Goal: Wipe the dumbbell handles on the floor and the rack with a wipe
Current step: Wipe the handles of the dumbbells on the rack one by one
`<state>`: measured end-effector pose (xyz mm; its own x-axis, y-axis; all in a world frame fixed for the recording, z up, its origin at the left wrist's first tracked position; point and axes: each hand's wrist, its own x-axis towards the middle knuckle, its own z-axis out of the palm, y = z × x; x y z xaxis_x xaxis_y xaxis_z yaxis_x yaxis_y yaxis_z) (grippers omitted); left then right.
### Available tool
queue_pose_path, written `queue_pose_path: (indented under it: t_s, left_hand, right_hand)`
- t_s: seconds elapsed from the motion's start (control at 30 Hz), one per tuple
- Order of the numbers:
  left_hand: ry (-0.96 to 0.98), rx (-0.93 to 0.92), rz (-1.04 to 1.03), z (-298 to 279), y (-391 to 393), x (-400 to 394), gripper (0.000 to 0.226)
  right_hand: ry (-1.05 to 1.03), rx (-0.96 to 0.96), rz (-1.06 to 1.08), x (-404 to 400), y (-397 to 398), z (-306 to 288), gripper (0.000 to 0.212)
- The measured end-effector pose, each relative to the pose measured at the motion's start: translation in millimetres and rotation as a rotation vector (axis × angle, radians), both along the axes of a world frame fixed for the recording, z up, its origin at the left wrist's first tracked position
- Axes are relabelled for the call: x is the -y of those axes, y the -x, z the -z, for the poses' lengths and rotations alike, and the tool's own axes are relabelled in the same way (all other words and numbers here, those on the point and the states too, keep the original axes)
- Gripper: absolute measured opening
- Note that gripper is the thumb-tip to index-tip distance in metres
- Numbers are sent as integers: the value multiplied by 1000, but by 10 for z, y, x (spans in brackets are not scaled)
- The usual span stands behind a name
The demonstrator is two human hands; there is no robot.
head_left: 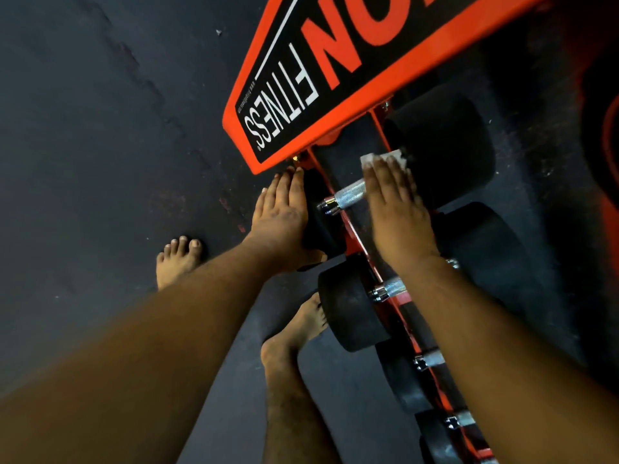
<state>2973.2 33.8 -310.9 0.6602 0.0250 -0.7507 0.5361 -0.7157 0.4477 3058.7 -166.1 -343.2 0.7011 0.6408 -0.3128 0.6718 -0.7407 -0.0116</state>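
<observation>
An orange rack (355, 229) holds a row of black dumbbells with knurled silver handles. My right hand (395, 209) lies flat with straight fingers, pressing a white wipe (385, 159) onto the handle (350, 195) of the top dumbbell, whose far head (442, 145) is beside the fingertips. My left hand (281, 219) rests with straight fingers on the near black head (316, 229) of that same dumbbell, thumb under its lower edge. Most of the wipe is hidden under my right hand.
An orange and black rack panel (335, 72) with white and orange lettering hangs over the top of the rack. More dumbbells (351, 309) sit lower along the rack. My bare feet (177, 259) stand on dark rubber floor (100, 128) to the left.
</observation>
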Motion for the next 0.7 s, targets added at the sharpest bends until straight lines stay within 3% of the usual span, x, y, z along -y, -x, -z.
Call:
queue_pose_path:
  t_s: [0.2, 0.4, 0.47, 0.53, 0.63, 0.7]
  left_hand:
    - [-5, 13, -17, 1, 2, 4, 148]
    - [-21, 23, -26, 4, 16, 7, 151]
    - [-28, 26, -22, 11, 15, 4, 152]
    - [-32, 20, -21, 20, 17, -8, 152]
    - [-24, 22, -24, 13, 13, -11, 150]
    - [-13, 27, -23, 2, 8, -12, 150]
  right_hand:
    - [-162, -250, -180, -254, 151, 125, 68]
    - [-359, -377, -83, -85, 381, -32, 55]
    - [-455, -502, 292, 28, 523, -102, 50]
    - [-611, -558, 902, 43, 570, -103, 44]
    - [-1186, -666, 1772, -132, 296, -76, 36]
    - [-1505, -728, 2005, -267, 76, -51, 33]
